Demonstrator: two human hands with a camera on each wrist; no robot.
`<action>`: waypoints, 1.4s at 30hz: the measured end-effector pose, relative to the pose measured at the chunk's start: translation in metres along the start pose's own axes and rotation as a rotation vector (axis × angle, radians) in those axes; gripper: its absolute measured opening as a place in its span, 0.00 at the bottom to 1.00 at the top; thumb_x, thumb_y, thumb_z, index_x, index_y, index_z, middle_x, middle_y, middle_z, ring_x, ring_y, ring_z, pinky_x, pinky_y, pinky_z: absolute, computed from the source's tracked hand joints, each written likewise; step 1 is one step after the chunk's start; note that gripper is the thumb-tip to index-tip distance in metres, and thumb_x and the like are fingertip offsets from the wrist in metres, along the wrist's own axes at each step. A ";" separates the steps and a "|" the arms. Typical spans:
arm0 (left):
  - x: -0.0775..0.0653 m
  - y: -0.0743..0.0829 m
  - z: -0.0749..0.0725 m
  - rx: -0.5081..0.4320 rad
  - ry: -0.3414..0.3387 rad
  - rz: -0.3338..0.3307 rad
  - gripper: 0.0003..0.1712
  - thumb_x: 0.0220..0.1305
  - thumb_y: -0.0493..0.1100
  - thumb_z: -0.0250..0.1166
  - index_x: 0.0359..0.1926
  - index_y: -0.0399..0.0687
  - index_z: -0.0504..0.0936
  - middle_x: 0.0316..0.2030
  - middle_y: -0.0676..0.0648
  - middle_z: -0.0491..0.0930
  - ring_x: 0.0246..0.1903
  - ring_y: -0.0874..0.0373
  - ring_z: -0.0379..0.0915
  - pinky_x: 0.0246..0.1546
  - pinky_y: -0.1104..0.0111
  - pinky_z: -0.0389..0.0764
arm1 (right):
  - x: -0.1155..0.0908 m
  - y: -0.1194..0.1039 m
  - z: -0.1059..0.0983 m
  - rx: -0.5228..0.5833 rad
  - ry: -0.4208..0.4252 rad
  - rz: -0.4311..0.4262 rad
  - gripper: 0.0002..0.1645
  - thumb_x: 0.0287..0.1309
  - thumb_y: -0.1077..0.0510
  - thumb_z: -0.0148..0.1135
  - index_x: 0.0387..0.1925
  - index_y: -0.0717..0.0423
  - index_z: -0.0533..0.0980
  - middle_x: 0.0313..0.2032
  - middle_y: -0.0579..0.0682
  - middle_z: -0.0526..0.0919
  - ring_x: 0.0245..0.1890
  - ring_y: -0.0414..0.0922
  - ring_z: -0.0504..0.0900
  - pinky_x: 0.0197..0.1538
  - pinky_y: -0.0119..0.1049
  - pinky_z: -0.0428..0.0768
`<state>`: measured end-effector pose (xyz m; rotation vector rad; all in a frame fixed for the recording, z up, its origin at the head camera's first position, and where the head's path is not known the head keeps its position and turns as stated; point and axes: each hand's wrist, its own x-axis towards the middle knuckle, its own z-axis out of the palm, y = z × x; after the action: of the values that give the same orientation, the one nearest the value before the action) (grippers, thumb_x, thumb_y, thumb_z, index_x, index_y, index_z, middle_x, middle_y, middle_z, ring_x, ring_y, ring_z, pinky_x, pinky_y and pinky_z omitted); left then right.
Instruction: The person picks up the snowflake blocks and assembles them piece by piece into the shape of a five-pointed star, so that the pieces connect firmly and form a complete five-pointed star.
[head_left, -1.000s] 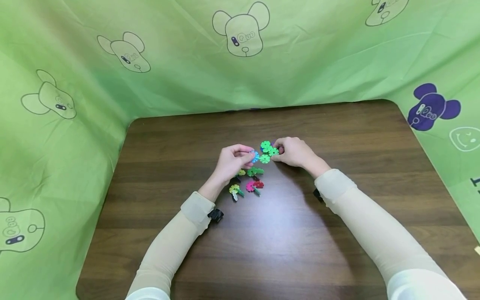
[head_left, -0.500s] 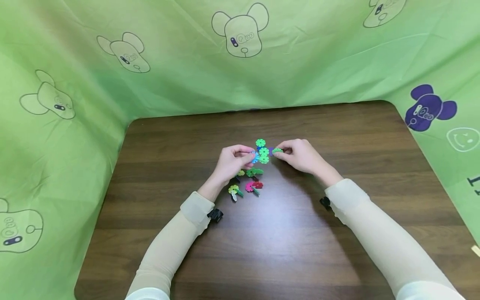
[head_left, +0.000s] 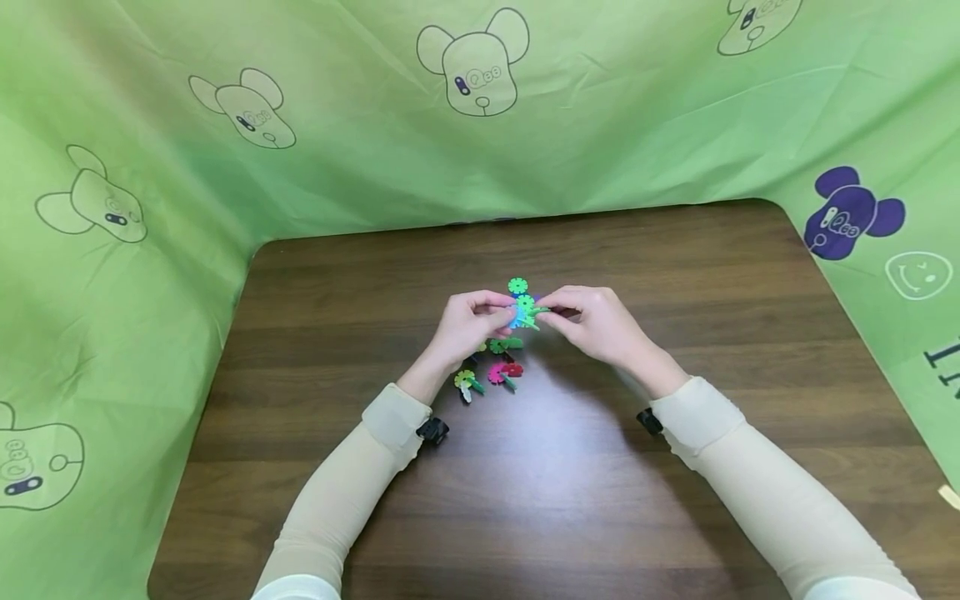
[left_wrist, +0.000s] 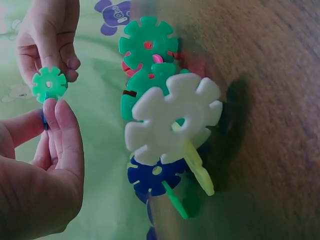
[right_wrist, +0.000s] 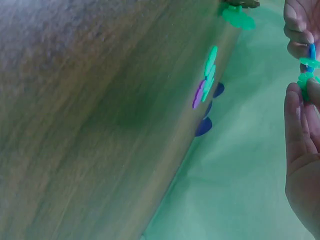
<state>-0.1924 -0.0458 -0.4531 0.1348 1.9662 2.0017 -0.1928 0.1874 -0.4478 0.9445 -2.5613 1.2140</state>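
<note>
Blue disc (head_left: 517, 317), head view: we locate it between the left hand (head_left: 472, 329) and the right hand (head_left: 600, 325), over the counter (head_left: 637, 242). The left hand pinches the blue disc between thumb and fingers; the right hand pinches a green disc (head_left: 539, 311) just beside it. Beyond the hands we find loose discs (head_left: 517, 286). Nearer the person, we find slotted assemblies: a yellow, white and green set (head_left: 466, 380), and beside it a pink and red set (head_left: 499, 373). The left hand partly covers others behind these.

Left wrist view: we see the blue disc nearly edge-on at the left fingertips. In the foreground a white disc (left_wrist: 160, 122) stands tilted, with a yellow disc (left_wrist: 199, 167) slotted into it; below is a dark blue disc (left_wrist: 155, 175).

Right wrist view: we note a second green disc (right_wrist: 309, 62) crossing the blue disc, close to the right fingertips. A purple disc (right_wrist: 198, 95) lies flat on the counter.
</note>
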 end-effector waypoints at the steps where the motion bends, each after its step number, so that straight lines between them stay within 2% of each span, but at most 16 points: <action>1: 0.000 0.000 0.000 0.004 -0.002 0.002 0.14 0.68 0.33 0.69 0.51 0.27 0.85 0.33 0.42 0.87 0.27 0.56 0.84 0.37 0.62 0.88 | 0.000 -0.001 0.001 -0.007 0.011 -0.019 0.10 0.57 0.69 0.76 0.41 0.59 0.88 0.37 0.48 0.90 0.35 0.42 0.87 0.40 0.41 0.86; 4: -0.001 0.000 0.001 0.016 -0.005 0.000 0.12 0.68 0.33 0.70 0.50 0.29 0.86 0.33 0.42 0.87 0.27 0.57 0.84 0.37 0.62 0.88 | 0.000 -0.001 0.002 -0.020 0.036 -0.059 0.11 0.54 0.70 0.77 0.40 0.58 0.89 0.37 0.47 0.90 0.34 0.42 0.87 0.37 0.40 0.84; 7: -0.001 0.000 0.001 0.030 -0.006 -0.001 0.12 0.68 0.33 0.70 0.49 0.30 0.87 0.33 0.41 0.88 0.28 0.53 0.85 0.36 0.62 0.88 | -0.001 -0.001 0.003 -0.020 0.049 -0.068 0.11 0.53 0.71 0.77 0.39 0.58 0.89 0.36 0.48 0.90 0.33 0.42 0.87 0.37 0.39 0.85; 11: -0.001 0.000 0.002 0.058 -0.016 0.010 0.12 0.68 0.33 0.70 0.49 0.30 0.87 0.34 0.40 0.88 0.32 0.41 0.86 0.36 0.62 0.88 | -0.001 -0.001 0.004 -0.014 0.051 -0.077 0.11 0.52 0.72 0.77 0.37 0.57 0.88 0.34 0.49 0.90 0.33 0.43 0.88 0.38 0.40 0.87; 14: -0.001 -0.001 0.003 0.070 -0.018 0.013 0.11 0.67 0.33 0.71 0.48 0.29 0.87 0.34 0.39 0.89 0.34 0.36 0.85 0.35 0.63 0.88 | -0.002 0.000 0.005 -0.011 0.052 -0.099 0.11 0.51 0.72 0.78 0.35 0.57 0.88 0.33 0.49 0.90 0.32 0.44 0.89 0.37 0.40 0.87; 16: -0.002 -0.002 0.004 0.059 -0.013 -0.001 0.11 0.66 0.32 0.71 0.47 0.28 0.87 0.34 0.38 0.89 0.31 0.40 0.86 0.35 0.64 0.88 | -0.003 0.000 0.006 -0.022 0.056 -0.123 0.11 0.49 0.72 0.79 0.34 0.58 0.88 0.32 0.48 0.90 0.31 0.43 0.88 0.36 0.41 0.87; 21: -0.005 -0.003 0.005 0.007 0.015 -0.028 0.10 0.65 0.28 0.71 0.46 0.24 0.86 0.34 0.36 0.88 0.23 0.58 0.83 0.32 0.66 0.87 | -0.004 -0.003 0.011 -0.057 0.068 -0.189 0.13 0.46 0.73 0.80 0.33 0.58 0.88 0.31 0.47 0.89 0.29 0.41 0.86 0.33 0.41 0.85; 27: -0.009 -0.004 0.006 0.000 0.044 -0.030 0.11 0.64 0.28 0.70 0.46 0.23 0.86 0.35 0.36 0.88 0.22 0.60 0.81 0.31 0.67 0.87 | -0.004 -0.006 0.015 -0.081 0.091 -0.254 0.12 0.45 0.73 0.80 0.32 0.59 0.88 0.30 0.48 0.89 0.28 0.42 0.86 0.34 0.41 0.85; 30: -0.010 -0.006 0.003 0.007 0.060 -0.018 0.10 0.65 0.29 0.71 0.45 0.25 0.87 0.35 0.37 0.88 0.22 0.60 0.81 0.32 0.67 0.87 | 0.001 -0.006 0.016 -0.074 0.063 -0.260 0.12 0.46 0.72 0.81 0.33 0.59 0.88 0.31 0.49 0.89 0.29 0.43 0.87 0.34 0.40 0.85; 32: -0.011 -0.008 -0.001 0.012 0.068 -0.013 0.10 0.65 0.30 0.71 0.45 0.26 0.87 0.35 0.38 0.88 0.24 0.57 0.82 0.32 0.67 0.87 | 0.007 -0.004 0.014 -0.067 -0.005 -0.226 0.13 0.48 0.70 0.81 0.37 0.60 0.88 0.34 0.50 0.90 0.31 0.43 0.87 0.36 0.40 0.86; 34: -0.013 -0.010 -0.005 0.016 0.078 -0.012 0.09 0.66 0.30 0.71 0.45 0.28 0.87 0.34 0.39 0.88 0.25 0.54 0.83 0.33 0.66 0.88 | 0.013 0.001 0.008 -0.066 -0.099 -0.150 0.14 0.51 0.68 0.80 0.42 0.61 0.87 0.37 0.52 0.90 0.33 0.44 0.88 0.38 0.41 0.87; 37: -0.016 -0.013 -0.013 0.031 0.107 -0.013 0.09 0.67 0.31 0.70 0.46 0.30 0.88 0.33 0.41 0.88 0.27 0.49 0.84 0.33 0.65 0.88 | 0.022 0.014 -0.006 -0.119 -0.217 0.043 0.17 0.58 0.65 0.76 0.50 0.61 0.85 0.42 0.54 0.89 0.39 0.47 0.88 0.44 0.44 0.87; 40: -0.018 -0.012 -0.020 0.032 0.129 -0.004 0.10 0.67 0.32 0.70 0.47 0.30 0.87 0.33 0.42 0.87 0.28 0.45 0.85 0.33 0.64 0.88 | 0.031 0.031 -0.021 -0.217 -0.276 0.239 0.17 0.63 0.62 0.71 0.53 0.60 0.84 0.44 0.55 0.88 0.42 0.50 0.86 0.48 0.51 0.84; 42: -0.019 -0.011 -0.024 0.027 0.134 0.000 0.10 0.67 0.32 0.70 0.47 0.29 0.87 0.33 0.42 0.87 0.28 0.45 0.85 0.33 0.64 0.88 | 0.036 0.043 -0.026 -0.269 -0.308 0.327 0.17 0.65 0.60 0.69 0.54 0.60 0.83 0.44 0.55 0.87 0.43 0.51 0.85 0.49 0.53 0.82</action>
<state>-0.1795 -0.0742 -0.4620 0.0071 2.0752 2.0328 -0.2503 0.2104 -0.4443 0.7207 -3.1194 0.8026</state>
